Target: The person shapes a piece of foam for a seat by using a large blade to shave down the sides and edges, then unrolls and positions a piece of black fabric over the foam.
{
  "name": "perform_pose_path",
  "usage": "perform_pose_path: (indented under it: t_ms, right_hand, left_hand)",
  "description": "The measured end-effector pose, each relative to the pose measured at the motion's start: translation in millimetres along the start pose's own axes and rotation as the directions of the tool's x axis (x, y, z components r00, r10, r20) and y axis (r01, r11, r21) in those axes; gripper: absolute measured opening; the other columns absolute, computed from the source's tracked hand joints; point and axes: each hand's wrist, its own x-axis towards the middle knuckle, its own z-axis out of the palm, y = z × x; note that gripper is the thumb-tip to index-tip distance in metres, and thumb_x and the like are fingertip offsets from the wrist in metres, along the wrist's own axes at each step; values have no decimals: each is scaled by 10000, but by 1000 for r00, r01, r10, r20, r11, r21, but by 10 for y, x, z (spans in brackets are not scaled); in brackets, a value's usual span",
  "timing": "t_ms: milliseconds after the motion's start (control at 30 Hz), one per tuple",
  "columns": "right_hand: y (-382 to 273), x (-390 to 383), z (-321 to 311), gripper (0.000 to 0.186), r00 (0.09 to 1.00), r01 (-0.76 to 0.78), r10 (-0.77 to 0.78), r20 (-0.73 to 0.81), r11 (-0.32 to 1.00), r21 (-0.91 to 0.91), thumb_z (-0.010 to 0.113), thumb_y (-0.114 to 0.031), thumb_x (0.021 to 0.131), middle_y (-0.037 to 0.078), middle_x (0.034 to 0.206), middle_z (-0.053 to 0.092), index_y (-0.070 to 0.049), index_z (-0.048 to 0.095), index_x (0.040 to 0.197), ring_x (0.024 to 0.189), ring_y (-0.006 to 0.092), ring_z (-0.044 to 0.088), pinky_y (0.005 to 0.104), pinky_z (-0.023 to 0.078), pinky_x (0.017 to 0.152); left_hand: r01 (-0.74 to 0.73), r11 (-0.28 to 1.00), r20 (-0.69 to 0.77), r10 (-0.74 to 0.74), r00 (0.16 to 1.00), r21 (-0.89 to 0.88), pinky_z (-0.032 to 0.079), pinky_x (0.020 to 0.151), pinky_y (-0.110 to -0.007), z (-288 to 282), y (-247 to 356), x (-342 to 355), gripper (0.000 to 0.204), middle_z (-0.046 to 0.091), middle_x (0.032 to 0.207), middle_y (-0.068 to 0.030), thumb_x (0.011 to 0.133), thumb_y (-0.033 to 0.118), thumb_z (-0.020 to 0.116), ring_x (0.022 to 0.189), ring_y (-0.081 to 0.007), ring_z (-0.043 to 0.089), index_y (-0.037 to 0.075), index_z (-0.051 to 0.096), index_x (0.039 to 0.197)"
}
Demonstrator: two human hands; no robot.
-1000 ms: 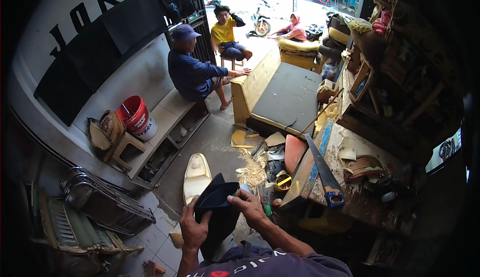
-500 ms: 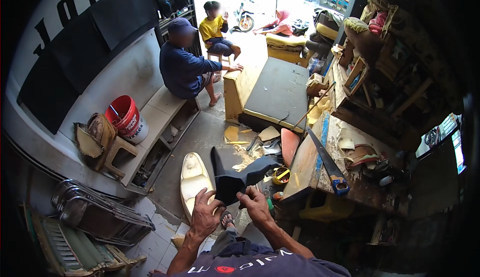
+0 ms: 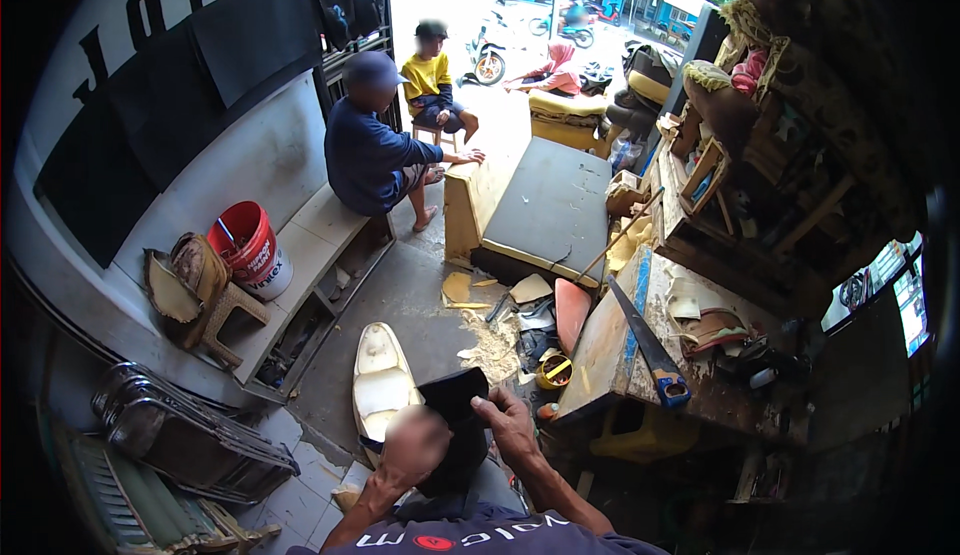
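Note:
In front of my body hangs a folded piece of limp black sheet, like seat-cover material. My right hand pinches its upper right edge between thumb and fingers. Against its left side lies my left hand; a blurred patch hides those fingers, so their grip does not show. Just beyond the left hand, a long cream motorcycle-seat foam rests on the floor, its near end partly covered by that hand.
To the right, a handsaw lies on a worn wooden bench. Foam scraps litter the floor ahead. Beyond is a grey-topped padded piece, with a seated person's hand on its edge. A red-and-white bucket stands left, above stacked metal frames.
The black sheet has come closer to my body and now hangs folded, no longer spread out with points upward. Both hands have moved nearer. The person in yellow has lowered a raised hand.

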Motion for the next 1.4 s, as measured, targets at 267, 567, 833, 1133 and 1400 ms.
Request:
perform_pose_path:
  t_ms: [267,567,833,1133,1400]
  right_hand:
    - [-22,-42,-7,245,1000,-15,15,-23,1000,-7,709,-231,930,-75,721,471,-109,545,795,666,31,387,227,308,590]
    - [-486,542,-208,255,992,117,-118,-31,992,-45,689,-239,961,-32,735,546,-70,560,820,694,51,491,231,409,637]
    - [-797,1303,-900,292,981,193,-195,-2,973,-123,702,-279,943,2,717,560,-60,562,811,631,79,518,265,427,604]
    - [-1636,1824,-1590,75,855,490,-379,-355,815,310,611,-64,964,-15,811,615,-100,594,900,727,82,595,241,501,714]
    - [-1753,1978,-2334,266,702,679,-367,-611,603,418,459,-233,1026,83,1043,682,-44,638,1080,998,214,657,388,517,945]
  left_hand:
    - [-14,1000,259,9,966,15,536,740,-450,-53,-305,-123,186,681,899,-169,896,201,693,830,-379,664,44,685,996]
    - [27,1000,105,-25,994,-11,533,837,-410,204,-354,495,232,709,964,-167,847,97,722,950,-351,683,38,694,1070]
    - [133,986,203,-152,967,105,519,764,-465,701,-464,1153,167,667,880,-181,876,204,678,856,-386,655,52,711,938]
    - [494,869,236,-485,842,23,510,649,-393,1578,-1722,946,214,712,781,-150,885,288,703,716,-248,716,111,763,989]
    - [525,831,76,-520,851,-184,501,678,-345,1628,-1625,532,151,676,792,-164,916,131,635,734,-253,665,47,704,1020]
